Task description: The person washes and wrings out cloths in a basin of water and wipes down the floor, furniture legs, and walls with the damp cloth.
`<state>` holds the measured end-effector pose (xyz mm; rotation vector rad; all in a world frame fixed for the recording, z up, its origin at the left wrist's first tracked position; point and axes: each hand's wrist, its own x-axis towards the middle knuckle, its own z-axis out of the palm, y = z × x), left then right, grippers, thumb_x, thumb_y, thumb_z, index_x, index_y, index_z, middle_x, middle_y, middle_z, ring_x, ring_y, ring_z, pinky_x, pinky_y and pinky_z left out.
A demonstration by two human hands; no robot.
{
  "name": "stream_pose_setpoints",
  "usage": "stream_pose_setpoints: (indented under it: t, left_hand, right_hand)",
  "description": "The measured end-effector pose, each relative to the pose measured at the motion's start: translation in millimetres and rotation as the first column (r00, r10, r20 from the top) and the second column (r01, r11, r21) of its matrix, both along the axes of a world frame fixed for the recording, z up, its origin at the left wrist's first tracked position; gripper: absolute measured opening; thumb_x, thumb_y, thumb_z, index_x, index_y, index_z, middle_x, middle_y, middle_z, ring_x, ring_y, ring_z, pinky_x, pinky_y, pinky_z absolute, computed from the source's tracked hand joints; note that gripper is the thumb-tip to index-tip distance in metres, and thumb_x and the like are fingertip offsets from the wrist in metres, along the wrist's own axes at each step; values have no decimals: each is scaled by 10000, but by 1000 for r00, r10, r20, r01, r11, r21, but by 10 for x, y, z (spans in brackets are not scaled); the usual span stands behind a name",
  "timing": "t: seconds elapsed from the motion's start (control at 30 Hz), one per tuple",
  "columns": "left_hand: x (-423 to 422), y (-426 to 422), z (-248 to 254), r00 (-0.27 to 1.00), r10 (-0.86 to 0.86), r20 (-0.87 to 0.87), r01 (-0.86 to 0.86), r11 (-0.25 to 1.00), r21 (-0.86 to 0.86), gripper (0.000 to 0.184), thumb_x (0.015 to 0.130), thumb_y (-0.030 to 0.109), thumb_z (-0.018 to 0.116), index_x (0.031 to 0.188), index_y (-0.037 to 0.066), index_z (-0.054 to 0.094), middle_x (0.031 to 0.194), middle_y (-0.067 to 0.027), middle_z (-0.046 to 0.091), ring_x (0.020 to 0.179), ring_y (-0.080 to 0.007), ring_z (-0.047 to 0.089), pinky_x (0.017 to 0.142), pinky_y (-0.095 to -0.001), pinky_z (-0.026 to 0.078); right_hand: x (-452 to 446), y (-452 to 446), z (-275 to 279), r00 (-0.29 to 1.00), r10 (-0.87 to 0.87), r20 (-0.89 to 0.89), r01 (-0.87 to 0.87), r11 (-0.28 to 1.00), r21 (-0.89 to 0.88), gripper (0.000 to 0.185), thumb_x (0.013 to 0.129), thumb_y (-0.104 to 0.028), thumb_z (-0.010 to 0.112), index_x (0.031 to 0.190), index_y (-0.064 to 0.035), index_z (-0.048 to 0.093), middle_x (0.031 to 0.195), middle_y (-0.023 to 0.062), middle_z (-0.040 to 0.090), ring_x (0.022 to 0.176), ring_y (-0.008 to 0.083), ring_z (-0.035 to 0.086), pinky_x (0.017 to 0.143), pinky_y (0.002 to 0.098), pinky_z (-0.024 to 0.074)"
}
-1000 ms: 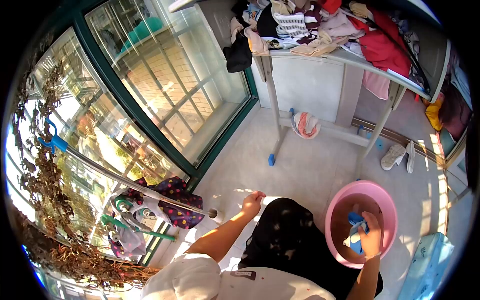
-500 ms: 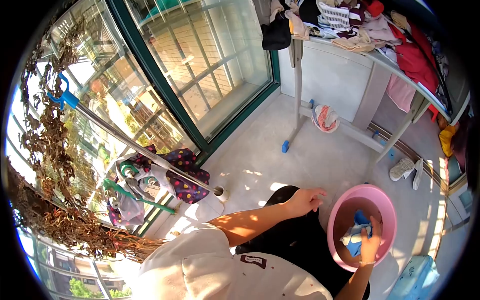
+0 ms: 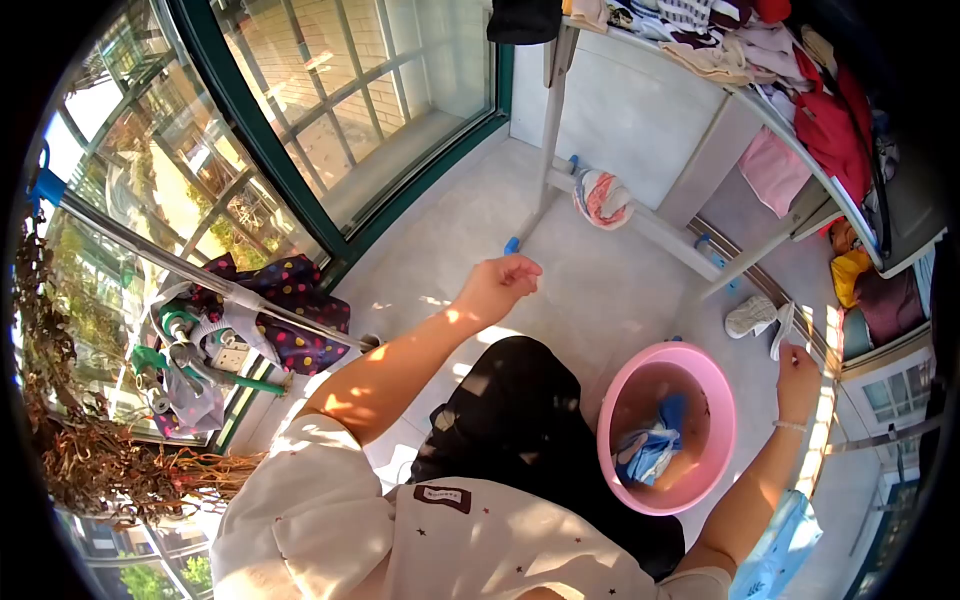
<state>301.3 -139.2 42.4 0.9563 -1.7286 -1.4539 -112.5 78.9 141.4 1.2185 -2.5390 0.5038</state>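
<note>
A pink tub [image 3: 722, 405] sits on the floor [image 3: 440, 235] by a black trouser leg [image 3: 515, 400], likely so both hands can reach in. Its sides probably keep drips in. Blue-and-white cloth [image 3: 648, 450] lies inside, its long way slanting, blue end pointing away and a bit right. The 2 hands are off it. The left hand [image 3: 495, 290] has curled fingers and looks empty; the right hand [image 3: 798, 385] bends its fingers in, but I can't tell if they pinch anything.

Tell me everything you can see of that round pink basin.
The round pink basin, apparently plastic, with a thick rim, stands upright on the pale floor, beside the black trouser leg; contact is unclear. It holds brownish liquid and a crumpled blue-and-white cloth. The left hand and right hand are clear of it.
</note>
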Motion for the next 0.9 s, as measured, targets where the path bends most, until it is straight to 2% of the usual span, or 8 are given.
stream_pose_setpoints:
  t: [0.1,0.2,0.37,0.53,0.63,0.7,0.8,0.9]
  left_hand:
    - [46,-181,80,986,117,-120,-110,992,60,152,871,90,561,976,-6,614,794,-47,626,752,-109,595,725,-247,482]
    - [66,-144,-120,981,160,-109,-142,977,160,148,868,69,542,967,-14,613,780,-60,628,732,-120,601,719,-251,489]
    - [-139,403,-438,964,-250,-88,265,910,317,298,875,-26,460,1159,-8,547,768,-94,644,796,-166,622,805,-281,471]
    - [-804,1017,-460,801,-591,-100,590,750,299,471,941,56,442,1383,10,287,930,-138,671,879,-191,631,851,-286,463]
    - [-1271,1332,-556,653,-743,-148,730,567,381,562,952,136,457,1436,65,179,1281,-195,492,1047,-244,575,924,-336,444]
    - [-1567,1492,-682,644,-755,-125,666,473,576,629,934,237,511,1442,91,171,1448,-173,272,1219,-288,433,966,-411,414]
    - [-1949,1613,-1020,763,-632,-131,439,358,824,711,904,317,557,1450,115,149,1497,-135,136,1329,-339,243,1000,-503,359]
    - [-2174,1752,-851,844,-535,-21,259,373,891,792,868,353,602,1454,113,126,1494,-122,128,1365,-373,98,1018,-568,305]
  right_hand:
    - [-255,-288,319,924,-42,381,113,979,-168,360,867,-359,549,787,-24,656,549,110,576,454,187,563,424,340,408]
    - [-222,-331,100,953,-6,302,-12,998,57,333,850,-313,578,756,0,635,544,83,578,426,152,545,396,274,405]
    - [-12,458,-1444,948,116,295,-246,856,455,275,799,-337,600,843,-74,669,875,118,671,862,317,617,760,410,476]
    - [733,792,-2282,705,-104,702,-443,708,550,515,797,-260,620,1296,-206,504,1257,192,511,1123,349,517,958,389,410]
    - [1066,840,-2774,891,-122,438,-251,671,697,503,786,-184,561,1274,-295,515,1344,194,357,1179,395,434,988,442,397]
    - [1100,911,-2908,956,2,295,-171,819,548,371,794,-143,549,1150,-221,615,1228,163,500,1087,354,524,926,401,443]
    - [938,718,-2429,701,-274,658,-113,869,482,194,820,-148,521,908,-157,693,1016,98,636,979,285,603,833,361,480]
    - [1062,833,-2171,760,-3,650,82,992,-91,107,771,-92,576,762,-111,681,800,57,659,798,241,638,740,338,484]
